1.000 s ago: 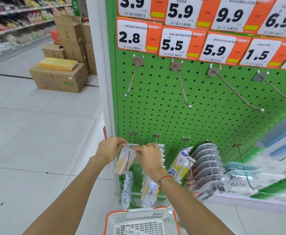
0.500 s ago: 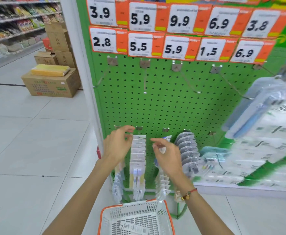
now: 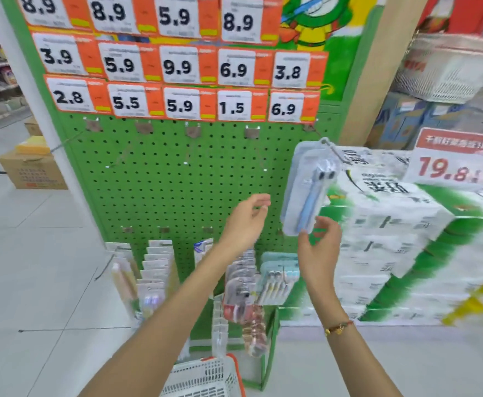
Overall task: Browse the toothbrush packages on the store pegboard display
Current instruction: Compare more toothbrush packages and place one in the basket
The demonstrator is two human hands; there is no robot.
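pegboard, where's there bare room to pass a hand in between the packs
Bare room: the green pegboard middle, below the price tags, above the bottom packs, left of the hanging blue pack; only thin empty hooks there. Crowded: the bottom row, and the right edge by the stacked cartons.

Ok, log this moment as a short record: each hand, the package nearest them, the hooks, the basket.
left hand: raised before the pegboard, fingers loosely curled, holding nothing
right hand: fingers at the bottom edge of the blue toothbrush package; grip unclear from blur
blue toothbrush package: hanging on the upper-right hook
other upper hooks: bare
lower hooks: rows of packages
basket: white, orange rim, below the arms
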